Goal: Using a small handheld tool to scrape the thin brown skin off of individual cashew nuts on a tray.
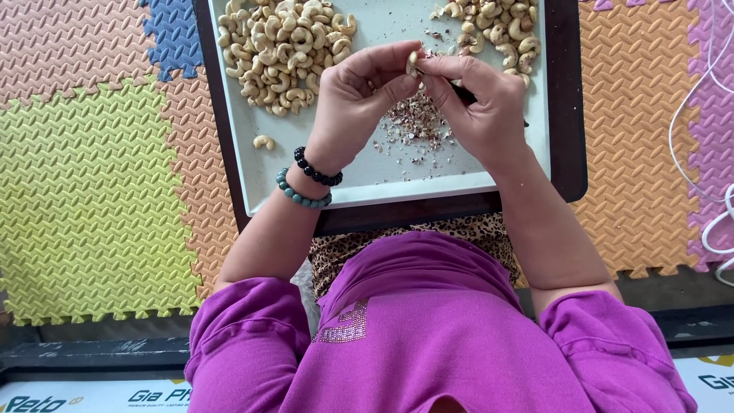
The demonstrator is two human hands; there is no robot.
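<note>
Foam floor mats: matt, embossed herringbone texture, interlocking toothed edges. Tray: smooth pale surface, slight sheen, looks like plastic or enamelled metal, inside a dark matt frame; cashew pinched between left hand and right hand: matt, pale, same as peeled pile; husk flakes dry, papery. Bracelets: glossy round beads; purple top: soft matt knit cloth.

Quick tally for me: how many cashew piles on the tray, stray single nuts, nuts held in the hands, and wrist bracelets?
Cashew piles on the tray: 2, the left pile and the right pile
Stray nut: 1
Nut pinched between left hand and right hand: 1
Bracelets: 2, black bracelet and green bracelet
Total: 6
</note>
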